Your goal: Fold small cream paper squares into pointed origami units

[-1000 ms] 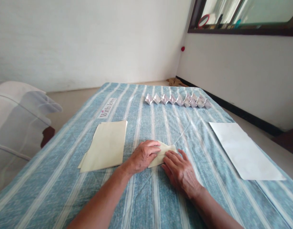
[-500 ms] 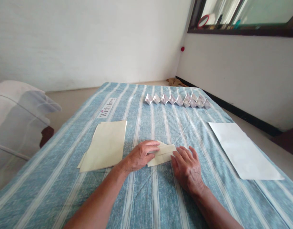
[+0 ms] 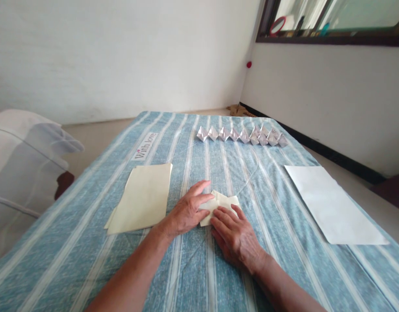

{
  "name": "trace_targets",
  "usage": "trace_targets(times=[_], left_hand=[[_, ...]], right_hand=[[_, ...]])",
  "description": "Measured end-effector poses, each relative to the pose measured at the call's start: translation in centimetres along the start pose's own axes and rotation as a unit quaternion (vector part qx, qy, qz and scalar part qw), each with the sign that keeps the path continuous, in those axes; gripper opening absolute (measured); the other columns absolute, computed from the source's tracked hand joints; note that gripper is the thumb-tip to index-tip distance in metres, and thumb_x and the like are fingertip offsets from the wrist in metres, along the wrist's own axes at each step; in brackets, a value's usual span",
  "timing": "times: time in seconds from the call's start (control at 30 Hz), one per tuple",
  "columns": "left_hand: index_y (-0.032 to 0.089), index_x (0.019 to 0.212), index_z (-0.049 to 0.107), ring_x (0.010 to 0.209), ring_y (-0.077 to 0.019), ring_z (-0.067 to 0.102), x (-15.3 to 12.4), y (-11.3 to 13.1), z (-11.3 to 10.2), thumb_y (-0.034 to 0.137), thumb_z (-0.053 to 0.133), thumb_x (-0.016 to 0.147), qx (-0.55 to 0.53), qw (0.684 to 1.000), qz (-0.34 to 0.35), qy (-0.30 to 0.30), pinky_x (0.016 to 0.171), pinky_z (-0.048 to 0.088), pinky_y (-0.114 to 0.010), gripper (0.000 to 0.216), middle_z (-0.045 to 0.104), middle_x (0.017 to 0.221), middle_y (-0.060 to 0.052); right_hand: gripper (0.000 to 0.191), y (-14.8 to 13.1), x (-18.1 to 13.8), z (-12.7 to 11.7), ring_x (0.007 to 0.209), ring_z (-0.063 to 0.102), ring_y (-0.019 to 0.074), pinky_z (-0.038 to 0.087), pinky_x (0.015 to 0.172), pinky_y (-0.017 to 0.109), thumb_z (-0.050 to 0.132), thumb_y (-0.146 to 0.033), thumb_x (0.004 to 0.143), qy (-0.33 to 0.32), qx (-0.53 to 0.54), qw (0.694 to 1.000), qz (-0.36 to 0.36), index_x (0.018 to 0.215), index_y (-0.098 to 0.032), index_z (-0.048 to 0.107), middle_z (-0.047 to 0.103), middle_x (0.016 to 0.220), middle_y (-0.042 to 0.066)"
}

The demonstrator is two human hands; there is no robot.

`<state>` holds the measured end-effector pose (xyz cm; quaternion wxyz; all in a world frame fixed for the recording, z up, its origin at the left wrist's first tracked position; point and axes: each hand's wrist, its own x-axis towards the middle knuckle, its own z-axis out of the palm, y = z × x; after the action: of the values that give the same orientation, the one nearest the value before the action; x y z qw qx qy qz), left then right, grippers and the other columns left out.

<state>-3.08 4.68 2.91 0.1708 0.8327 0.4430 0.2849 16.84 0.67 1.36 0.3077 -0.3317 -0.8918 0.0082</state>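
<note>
A small folded piece of cream paper [image 3: 222, 200] lies flat on the striped cloth between my hands. My left hand [image 3: 190, 209] rests at its left edge, thumb and index finger touching the paper, the other fingers spread apart. Across the paper's lower middle lie the outstretched fingers of my right hand [image 3: 235, 236], pressing on it and hiding part of it. To the left is a stack of cream paper sheets [image 3: 141, 197], slightly fanned.
A row of folded paper shapes [image 3: 233, 135] stands toward the far edge of the blue striped cloth [image 3: 98, 260]. White paper [image 3: 332, 206] lies at the right. A "With love" strip [image 3: 145, 146] is at the far left. A draped cloth [image 3: 24, 160] hangs beyond the left edge.
My right hand has moved left from the paper's right edge onto its middle. My left fingers have lifted and spread. A flap that lay across the paper now looks pressed down under my right hand.
</note>
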Motion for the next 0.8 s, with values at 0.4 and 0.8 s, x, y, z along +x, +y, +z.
trace_targets(times=[0.4, 0.8], left_hand=[[0.015, 0.117, 0.064, 0.142, -0.0367, 0.030, 0.1, 0.1, 0.0, 0.019, 0.066, 0.079, 0.063, 0.996, -0.062, 0.001, 0.113, 0.031, -0.054, 0.038, 0.040, 0.150, -0.019], [0.018, 0.117, 0.065, 0.143, -0.0408, 0.026, -0.1, -0.8, -0.3, 0.022, 0.071, 0.075, 0.065, 0.995, -0.073, -0.009, 0.112, 0.029, -0.060, 0.042, 0.036, 0.153, -0.017]], right_hand=[[0.014, -0.1, 0.1, 0.0, 0.112, 0.062, 0.0252, 0.041, 0.100, 0.048, 0.051, -0.017, 0.094, -0.004, 0.002, 1.000, -0.002, 0.101, -0.018, 0.062, 0.071, 0.110, 0.008], [0.015, 0.2, -0.2, 0.4, 0.110, 0.064, 0.0233, 0.037, 0.103, 0.048, 0.050, -0.017, 0.095, 0.026, -0.001, 1.000, 0.012, 0.100, -0.020, 0.064, 0.072, 0.109, 0.007]])
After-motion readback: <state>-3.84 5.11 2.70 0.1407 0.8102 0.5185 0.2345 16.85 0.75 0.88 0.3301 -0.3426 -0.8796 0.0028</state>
